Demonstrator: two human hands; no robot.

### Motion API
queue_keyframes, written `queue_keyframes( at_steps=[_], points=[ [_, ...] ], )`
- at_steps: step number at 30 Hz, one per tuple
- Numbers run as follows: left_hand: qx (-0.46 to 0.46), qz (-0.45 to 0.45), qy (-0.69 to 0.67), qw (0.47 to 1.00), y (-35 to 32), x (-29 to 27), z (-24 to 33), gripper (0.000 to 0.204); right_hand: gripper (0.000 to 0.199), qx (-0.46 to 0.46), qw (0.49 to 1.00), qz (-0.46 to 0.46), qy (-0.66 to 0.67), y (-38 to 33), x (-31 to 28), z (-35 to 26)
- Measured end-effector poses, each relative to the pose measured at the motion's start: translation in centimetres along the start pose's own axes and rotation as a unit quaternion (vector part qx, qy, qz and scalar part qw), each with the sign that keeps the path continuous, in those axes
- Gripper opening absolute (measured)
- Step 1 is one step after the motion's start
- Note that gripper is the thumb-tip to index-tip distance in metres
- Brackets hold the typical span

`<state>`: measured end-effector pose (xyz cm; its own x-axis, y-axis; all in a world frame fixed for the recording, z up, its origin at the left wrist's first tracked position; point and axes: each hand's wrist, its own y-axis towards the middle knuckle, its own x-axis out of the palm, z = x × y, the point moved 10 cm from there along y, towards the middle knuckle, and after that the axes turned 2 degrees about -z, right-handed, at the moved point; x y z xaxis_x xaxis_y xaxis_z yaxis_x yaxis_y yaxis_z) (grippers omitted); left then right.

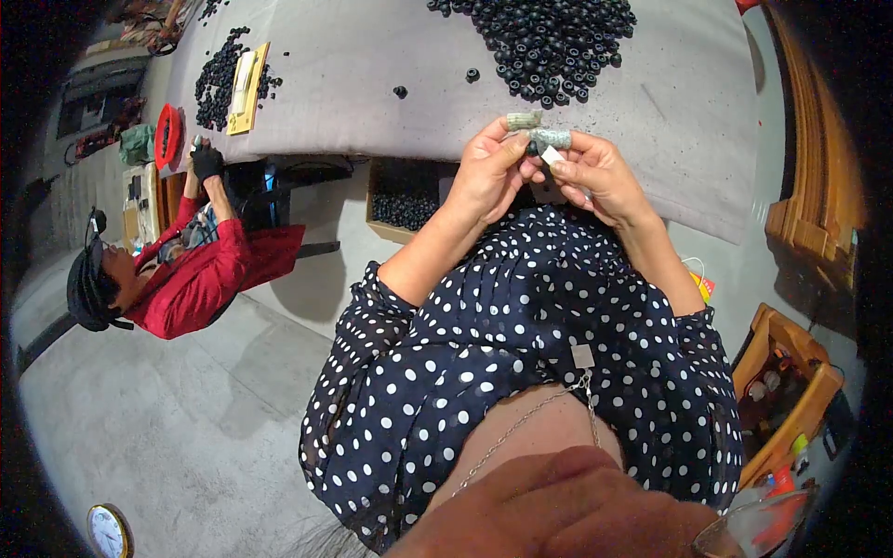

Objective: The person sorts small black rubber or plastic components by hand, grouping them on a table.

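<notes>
Both hands meet over the near edge of the table, in front of a big pile of small black ring-shaped parts (549, 56). My left hand (488, 177) is closed, its thumb and fingers pinching a small black part (532, 148). From the other side my right hand (600, 179) is closed too, with a small white piece (553, 155) between thumb and fingers, right beside the black part. Greenish patterned wraps cover one index finger on each hand. Whether the white piece touches the black part is too small to tell.
Two loose black parts (400, 92) lie left of the pile. Under the table edge stands a box of black parts (405, 206). At left a co-worker in red (195, 279) sits by a smaller pile (221, 82), a yellow board (246, 93) and a red tray (167, 138). Wooden furniture (814, 186) stands at right.
</notes>
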<state>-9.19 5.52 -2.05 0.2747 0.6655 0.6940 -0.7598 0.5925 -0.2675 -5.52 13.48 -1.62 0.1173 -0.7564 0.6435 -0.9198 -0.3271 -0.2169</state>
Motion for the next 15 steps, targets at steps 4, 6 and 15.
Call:
queue_keyframes(
  at_steps=[4, 6, 15],
  points=[
    [0.002, -0.017, -0.047, 0.999, 0.3, -0.3, 0.0, 0.020, 0.030, -0.008, 0.999, -0.009, -0.052, -0.4, 0.8, -0.5],
    [0.000, -0.015, -0.042, 0.999, 0.2, -0.1, 0.0, 0.020, 0.031, -0.010, 0.999, -0.002, -0.053, -0.4, 0.9, -0.7],
    [0.017, -0.004, -0.006, 1.000, -0.1, -0.2, 0.4, 0.021, 0.031, -0.005, 0.998, -0.002, -0.055, -0.5, 0.9, -0.7]
  ],
)
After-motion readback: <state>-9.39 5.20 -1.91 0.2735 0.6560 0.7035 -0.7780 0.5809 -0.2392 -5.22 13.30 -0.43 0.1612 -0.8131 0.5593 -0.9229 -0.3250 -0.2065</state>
